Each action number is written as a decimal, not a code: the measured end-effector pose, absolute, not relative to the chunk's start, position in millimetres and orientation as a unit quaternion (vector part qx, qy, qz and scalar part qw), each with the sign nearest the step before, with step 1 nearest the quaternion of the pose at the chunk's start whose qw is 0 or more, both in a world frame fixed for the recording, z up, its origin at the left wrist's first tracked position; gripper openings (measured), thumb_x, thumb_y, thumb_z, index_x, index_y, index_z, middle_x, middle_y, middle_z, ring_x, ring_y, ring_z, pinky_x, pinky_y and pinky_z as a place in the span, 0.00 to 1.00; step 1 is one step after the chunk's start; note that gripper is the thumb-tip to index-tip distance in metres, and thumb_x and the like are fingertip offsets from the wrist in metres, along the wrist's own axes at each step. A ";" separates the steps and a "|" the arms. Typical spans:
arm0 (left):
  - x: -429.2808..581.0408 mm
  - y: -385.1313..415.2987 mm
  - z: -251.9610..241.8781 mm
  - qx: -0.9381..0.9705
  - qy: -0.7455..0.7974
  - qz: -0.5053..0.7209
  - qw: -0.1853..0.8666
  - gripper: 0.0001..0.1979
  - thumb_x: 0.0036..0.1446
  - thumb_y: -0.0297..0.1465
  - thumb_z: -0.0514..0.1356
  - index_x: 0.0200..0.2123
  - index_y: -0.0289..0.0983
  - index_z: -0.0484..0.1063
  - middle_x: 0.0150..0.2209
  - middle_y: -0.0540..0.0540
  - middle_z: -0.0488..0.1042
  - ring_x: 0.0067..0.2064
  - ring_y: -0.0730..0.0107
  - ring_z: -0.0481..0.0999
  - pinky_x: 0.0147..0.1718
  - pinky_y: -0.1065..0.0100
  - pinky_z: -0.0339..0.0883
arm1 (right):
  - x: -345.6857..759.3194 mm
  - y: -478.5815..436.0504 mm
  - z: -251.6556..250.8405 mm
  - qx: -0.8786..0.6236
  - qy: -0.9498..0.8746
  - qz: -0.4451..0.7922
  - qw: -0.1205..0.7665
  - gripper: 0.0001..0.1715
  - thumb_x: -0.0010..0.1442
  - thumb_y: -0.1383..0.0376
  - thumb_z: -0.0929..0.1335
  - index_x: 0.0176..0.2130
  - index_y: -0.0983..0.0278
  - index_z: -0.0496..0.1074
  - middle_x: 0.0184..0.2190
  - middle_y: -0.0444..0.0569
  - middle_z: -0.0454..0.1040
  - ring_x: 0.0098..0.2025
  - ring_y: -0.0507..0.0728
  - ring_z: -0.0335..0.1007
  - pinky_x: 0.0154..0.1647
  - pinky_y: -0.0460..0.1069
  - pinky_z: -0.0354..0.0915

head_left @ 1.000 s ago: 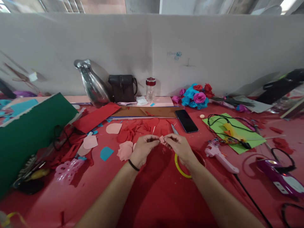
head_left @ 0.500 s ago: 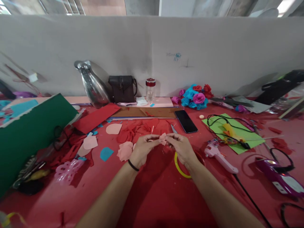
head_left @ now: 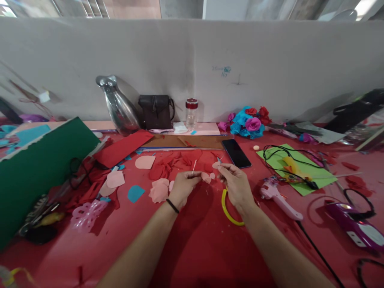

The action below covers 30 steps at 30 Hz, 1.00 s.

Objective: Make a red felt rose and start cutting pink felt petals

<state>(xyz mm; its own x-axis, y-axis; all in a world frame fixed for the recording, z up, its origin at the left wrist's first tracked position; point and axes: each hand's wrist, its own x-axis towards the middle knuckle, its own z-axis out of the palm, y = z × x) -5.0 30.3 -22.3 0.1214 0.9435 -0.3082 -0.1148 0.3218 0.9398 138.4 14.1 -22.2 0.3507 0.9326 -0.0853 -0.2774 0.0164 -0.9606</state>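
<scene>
My left hand [head_left: 184,187] is closed, pinching a small pink paper flower [head_left: 206,177] at the middle of the table. A thin pale stick [head_left: 194,165] rises just above its fingers; whether it joins the flower I cannot tell. Between thumb and fingers, my right hand [head_left: 235,180] grips a pink paper petal [head_left: 216,165], a short way right of the flower. Left of my left hand lie stacked pink petals [head_left: 159,190] and a blue petal [head_left: 136,193]. A yellow ring [head_left: 229,212] sits partly hidden below my right hand.
Crumpled red paper [head_left: 168,162] and a phone [head_left: 236,153] lie beyond my hands. At right are a pink glue gun [head_left: 279,198], green paper [head_left: 288,172] and a purple power strip [head_left: 355,224]. A steel jug [head_left: 120,108], glass bottle [head_left: 191,114] and paper flowers [head_left: 248,123] line the wall.
My hands have drawn apart. My right hand has moved slightly right and away from the flower, a separate petal now showing in its fingers; the flower stays in my left hand.
</scene>
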 end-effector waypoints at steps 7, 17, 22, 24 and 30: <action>-10.5 30.0 -18.9 0.447 0.489 0.448 0.600 0.19 0.40 0.32 0.66 0.37 0.28 0.77 0.16 0.53 0.67 0.19 0.79 0.61 0.21 0.72 0.53 | 136.9 10.2 -24.6 -0.519 -0.344 0.490 0.610 0.14 0.42 0.58 0.74 0.29 0.64 0.75 0.21 0.42 0.73 0.21 0.47 0.60 0.23 0.44 0.54; -19.0 27.2 -1.1 0.500 0.460 0.402 0.615 0.11 0.40 0.37 0.65 0.23 0.33 0.75 0.18 0.51 0.69 0.21 0.79 0.61 0.23 0.72 0.53 | 130.1 -7.8 -4.5 -0.558 -0.473 0.440 0.521 0.14 0.47 0.56 0.71 0.29 0.64 0.74 0.21 0.43 0.72 0.21 0.51 0.65 0.25 0.46 0.60; -40.5 32.5 13.3 0.614 0.465 0.212 0.601 0.08 0.36 0.35 0.65 0.21 0.35 0.75 0.23 0.51 0.72 0.28 0.75 0.66 0.29 0.72 0.58 | 209.4 -44.9 -9.0 -0.700 -0.573 0.167 0.393 0.16 0.52 0.55 0.65 0.34 0.63 0.75 0.32 0.52 0.77 0.33 0.59 0.71 0.37 0.54 0.65; -43.8 34.4 13.4 0.651 0.470 0.160 0.575 0.07 0.35 0.34 0.65 0.19 0.36 0.75 0.23 0.51 0.72 0.29 0.73 0.67 0.30 0.72 0.58 | 244.5 -60.7 -18.9 -0.756 -0.598 0.007 0.265 0.18 0.50 0.60 0.65 0.40 0.64 0.74 0.40 0.56 0.76 0.43 0.65 0.69 0.45 0.59 0.63; -35.5 34.3 1.0 0.698 0.526 0.032 0.485 0.07 0.34 0.32 0.65 0.20 0.35 0.76 0.18 0.52 0.67 0.24 0.75 0.61 0.23 0.71 0.51 | 276.4 -74.8 -39.7 -0.791 -0.598 -0.106 0.073 0.26 0.51 0.65 0.63 0.50 0.70 0.65 0.43 0.61 0.73 0.44 0.67 0.69 0.45 0.58 0.62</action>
<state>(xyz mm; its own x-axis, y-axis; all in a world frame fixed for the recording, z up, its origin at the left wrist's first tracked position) -35.5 34.3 1.0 0.4455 0.7647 -0.4656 0.7026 0.0237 0.7112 276.4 -74.8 -39.7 0.2636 0.9303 0.2550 0.9614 -0.2751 0.0100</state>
